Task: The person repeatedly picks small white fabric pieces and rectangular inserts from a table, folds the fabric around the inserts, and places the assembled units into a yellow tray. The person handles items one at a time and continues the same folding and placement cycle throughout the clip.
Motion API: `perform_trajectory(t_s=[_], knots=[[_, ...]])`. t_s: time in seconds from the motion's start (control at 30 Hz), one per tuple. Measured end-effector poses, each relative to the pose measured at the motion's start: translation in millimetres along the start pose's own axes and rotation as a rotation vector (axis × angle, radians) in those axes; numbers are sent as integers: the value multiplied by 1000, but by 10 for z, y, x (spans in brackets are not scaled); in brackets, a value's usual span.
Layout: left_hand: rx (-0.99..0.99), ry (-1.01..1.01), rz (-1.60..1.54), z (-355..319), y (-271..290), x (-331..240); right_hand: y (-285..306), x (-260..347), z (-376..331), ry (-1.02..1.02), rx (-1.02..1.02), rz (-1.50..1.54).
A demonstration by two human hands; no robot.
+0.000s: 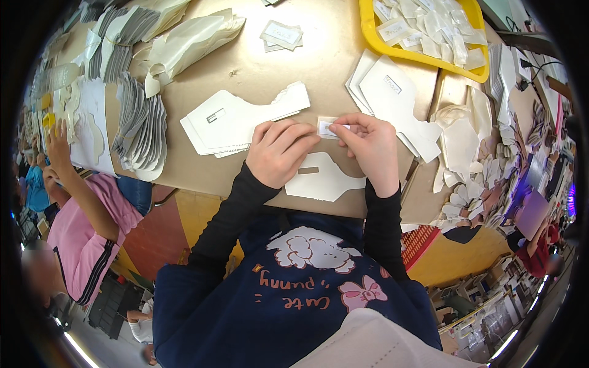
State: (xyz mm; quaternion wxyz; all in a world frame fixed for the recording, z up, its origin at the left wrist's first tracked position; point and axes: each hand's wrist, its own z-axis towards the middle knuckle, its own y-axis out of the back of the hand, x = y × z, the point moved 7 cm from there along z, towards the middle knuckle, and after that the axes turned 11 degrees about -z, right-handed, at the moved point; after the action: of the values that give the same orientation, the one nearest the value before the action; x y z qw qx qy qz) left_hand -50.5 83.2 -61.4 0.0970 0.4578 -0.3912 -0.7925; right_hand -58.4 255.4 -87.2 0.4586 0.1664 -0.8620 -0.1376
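My left hand [279, 150] and my right hand [368, 147] meet over the tan table [257, 73], both pinching a small white label [329, 127] between their fingertips. Just below them lies a white cut-out piece [325, 181] with a small rectangular slot, partly under my left hand. A stack of similar white cut pieces [236, 119] sits to the left of my left hand. Another stack of white pieces [392, 92] lies beyond my right hand.
A yellow tray [368, 27] of small labels stands at the back right. Piles of cream and grey cut pieces [141, 129] cover the left side, and more white pieces [466, 147] lie right. A person in pink [80, 227] works at the left.
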Motion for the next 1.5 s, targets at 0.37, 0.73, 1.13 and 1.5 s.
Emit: perform_trajectory(t_s=[0.37, 0.73, 1.13, 1.5], knots=[[49, 18, 38, 56, -11, -27, 36, 36, -51, 32, 6, -51], [58, 29, 29, 69, -2, -42, 155, -100, -75, -97, 5, 25], [78, 26, 48, 53, -18, -50, 163, -91, -69, -18, -104, -82], [75, 37, 38, 52, -21, -47, 162, -84, -71, 65, -228, -187]])
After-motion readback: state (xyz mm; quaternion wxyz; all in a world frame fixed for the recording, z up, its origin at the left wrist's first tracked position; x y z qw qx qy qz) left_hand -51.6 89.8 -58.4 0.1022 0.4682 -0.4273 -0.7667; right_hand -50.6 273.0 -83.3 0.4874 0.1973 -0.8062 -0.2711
